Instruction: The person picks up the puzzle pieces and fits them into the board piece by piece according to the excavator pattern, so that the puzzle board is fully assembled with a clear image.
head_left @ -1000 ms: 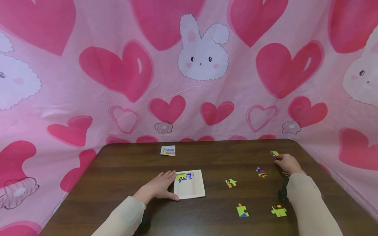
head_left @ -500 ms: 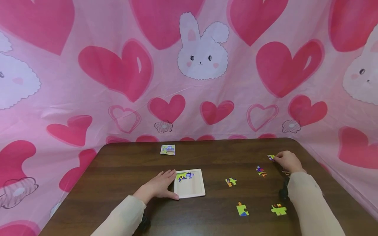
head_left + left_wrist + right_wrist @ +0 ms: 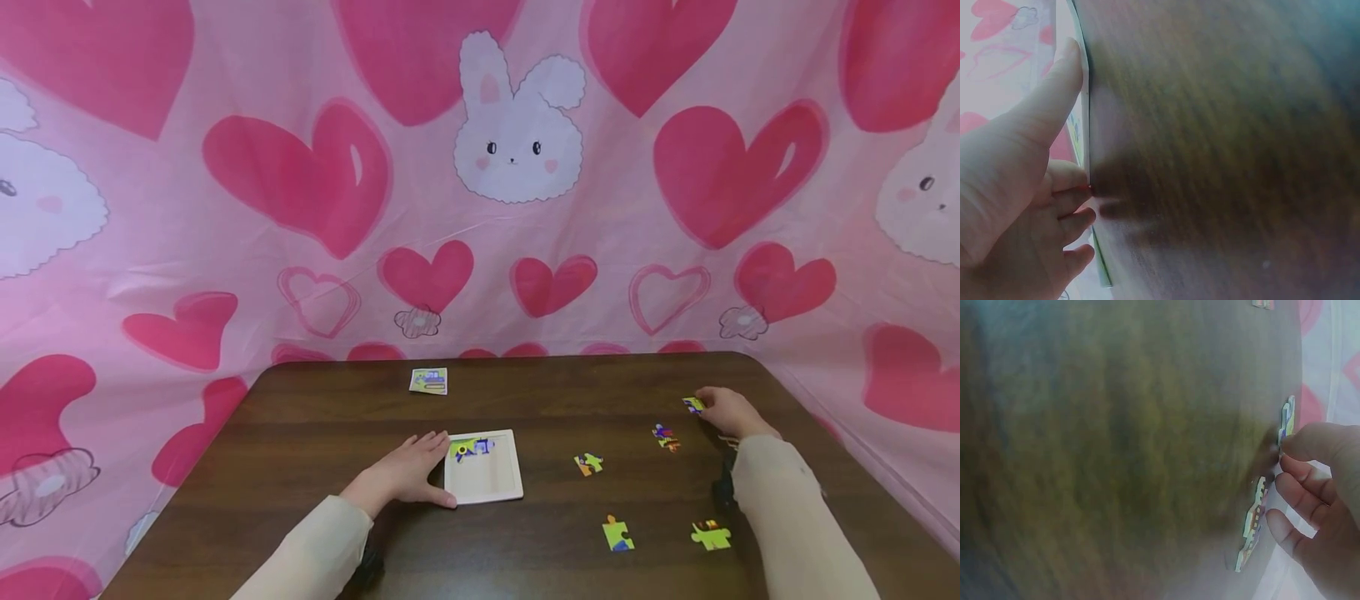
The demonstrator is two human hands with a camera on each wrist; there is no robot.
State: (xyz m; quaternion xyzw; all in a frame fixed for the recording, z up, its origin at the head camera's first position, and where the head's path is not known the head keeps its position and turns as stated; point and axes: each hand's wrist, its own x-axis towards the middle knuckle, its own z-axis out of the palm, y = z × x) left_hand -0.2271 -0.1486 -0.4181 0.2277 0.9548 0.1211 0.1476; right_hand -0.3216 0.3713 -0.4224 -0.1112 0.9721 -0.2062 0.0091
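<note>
My left hand (image 3: 408, 471) rests against the left side of a shallow pale wooden puzzle tray (image 3: 483, 485), fingers extended along its upper left and thumb at the lower left corner. A yellow-green and blue puzzle piece (image 3: 472, 449) lies in the tray's top left. At the table's far right, my right hand (image 3: 735, 412) pinches a small yellow, blue and white jigsaw piece (image 3: 692, 404) by its near edge. In the right wrist view, the thumb and forefinger meet at the lower end of that piece (image 3: 1288, 419), close to the tabletop.
Loose jigsaw pieces lie right of the tray: a green-orange one (image 3: 588, 463), a green-blue one (image 3: 618, 534), a green one (image 3: 710, 536) and a purple-orange one (image 3: 664, 437). Another (image 3: 727, 441) is partly hidden by the right wrist. A picture card (image 3: 428, 381) lies at the back.
The piece at my right hand has shifted slightly toward me and turned a little, with the fingers following. My left hand and the tray have stayed put.
</note>
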